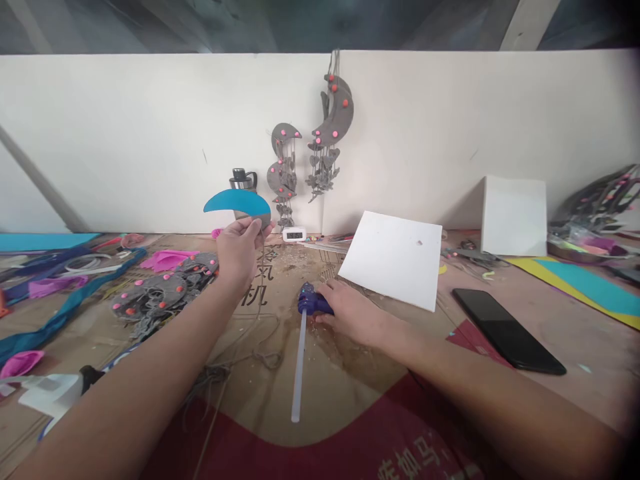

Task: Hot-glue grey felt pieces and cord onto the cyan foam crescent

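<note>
1. Purple glue gun (313,301) lies on the table (575,333), right hand (353,313) closed around it; its loose stick (299,367) could snag
2. Left hand (239,248) pinches a blue crescent (237,202) raised above the grey pieces (160,293); a thin grip may let it slip

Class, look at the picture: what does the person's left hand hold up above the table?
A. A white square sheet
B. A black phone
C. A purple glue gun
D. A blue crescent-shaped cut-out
D: the left hand pinches a blue crescent-shaped cut-out raised above the table, while the right hand rests on the purple glue gun lying on the table.
</note>
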A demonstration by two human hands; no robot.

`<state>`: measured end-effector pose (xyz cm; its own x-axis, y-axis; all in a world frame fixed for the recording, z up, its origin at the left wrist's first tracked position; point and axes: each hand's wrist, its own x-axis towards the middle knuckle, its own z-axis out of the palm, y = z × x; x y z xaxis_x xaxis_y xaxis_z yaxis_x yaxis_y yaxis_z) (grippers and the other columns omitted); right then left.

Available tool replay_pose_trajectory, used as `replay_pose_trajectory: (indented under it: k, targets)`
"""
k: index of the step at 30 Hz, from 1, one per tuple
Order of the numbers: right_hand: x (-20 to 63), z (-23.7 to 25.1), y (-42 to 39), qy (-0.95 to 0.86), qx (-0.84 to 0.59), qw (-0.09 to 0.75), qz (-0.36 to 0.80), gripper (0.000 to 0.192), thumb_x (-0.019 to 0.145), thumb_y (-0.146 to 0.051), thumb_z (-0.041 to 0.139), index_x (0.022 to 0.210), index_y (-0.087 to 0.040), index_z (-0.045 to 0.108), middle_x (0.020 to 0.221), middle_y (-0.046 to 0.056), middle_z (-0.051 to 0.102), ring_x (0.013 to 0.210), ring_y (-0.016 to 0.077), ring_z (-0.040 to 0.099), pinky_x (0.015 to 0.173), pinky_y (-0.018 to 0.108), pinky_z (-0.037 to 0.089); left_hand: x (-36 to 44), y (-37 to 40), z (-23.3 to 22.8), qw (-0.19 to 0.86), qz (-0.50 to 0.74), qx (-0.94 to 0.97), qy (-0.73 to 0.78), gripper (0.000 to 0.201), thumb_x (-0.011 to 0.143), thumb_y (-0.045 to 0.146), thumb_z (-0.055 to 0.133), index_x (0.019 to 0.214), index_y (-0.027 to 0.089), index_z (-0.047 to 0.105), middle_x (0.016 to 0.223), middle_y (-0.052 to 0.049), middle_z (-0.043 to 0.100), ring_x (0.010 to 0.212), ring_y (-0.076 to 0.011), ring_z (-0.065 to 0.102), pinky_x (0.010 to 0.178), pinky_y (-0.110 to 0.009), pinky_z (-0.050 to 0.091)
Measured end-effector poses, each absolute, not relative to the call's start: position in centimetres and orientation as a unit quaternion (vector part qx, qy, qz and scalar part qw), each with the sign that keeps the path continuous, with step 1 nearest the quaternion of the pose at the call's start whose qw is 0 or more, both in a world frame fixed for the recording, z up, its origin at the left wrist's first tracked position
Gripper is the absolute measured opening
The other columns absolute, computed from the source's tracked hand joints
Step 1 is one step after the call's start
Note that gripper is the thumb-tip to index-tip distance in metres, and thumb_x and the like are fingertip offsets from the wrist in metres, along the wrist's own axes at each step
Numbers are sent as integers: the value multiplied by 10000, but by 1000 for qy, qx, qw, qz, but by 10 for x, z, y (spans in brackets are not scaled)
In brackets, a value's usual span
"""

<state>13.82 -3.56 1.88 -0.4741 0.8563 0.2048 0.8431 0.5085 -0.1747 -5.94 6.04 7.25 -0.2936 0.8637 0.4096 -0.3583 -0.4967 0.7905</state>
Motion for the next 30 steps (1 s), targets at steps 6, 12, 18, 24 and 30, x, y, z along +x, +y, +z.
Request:
replay_pose_trajectory:
  k: [6, 12, 18, 24, 30]
  targets:
    - [147, 29, -27, -885, -449, 123, 15, 412, 783, -283, 719, 1157, -164, 592, 1094, 130, 592, 1040, 271, 543, 884, 413, 445, -64, 51, 94, 407, 761, 438, 250, 155, 725, 146, 686, 664, 137, 545, 665, 6, 568, 763, -156, 698, 832, -313, 573]
    - [147, 50, -35, -866, -468, 165, 62, 243, 791, -173, 662, 1030, -197, 632, 1095, 105, 604, 1028, 256, 537, 885, 441, 430, -49, 50, 83, 444, 731, 444, 267, 122, 721, 164, 693, 697, 121, 582, 691, -4, 597, 761, -147, 693, 853, -325, 558]
    - [102, 51, -31, -656, -417, 555, 296, 231, 803, -209, 544, 1013, -204, 448, 1093, 66, 580, 1043, 154, 575, 957, 357, 456, -31, 31, 72, 329, 672, 581, 320, 147, 764, 293, 668, 791, 150, 655, 799, -30, 687, 803, -158, 668, 796, -272, 518]
    - [62, 62, -20, -503, -343, 642, 466, 386, 710, -192, 575, 1036, -235, 372, 1011, 16, 614, 849, 121, 622, 808, 321, 512, -32, 14, 76, 195, 624, 659, 370, 148, 815, 308, 601, 823, 175, 664, 791, -14, 689, 750, -145, 624, 730, -248, 447]
    - [65, 64, -21, -488, -384, 607, 496, 252, 735, -230, 546, 958, -233, 430, 666, -83, 503, 475, 66, 416, 473, 205, 358, -36, 21, 75, 187, 625, 654, 382, 152, 809, 301, 593, 835, 172, 670, 783, -15, 693, 733, -143, 603, 717, -243, 430]
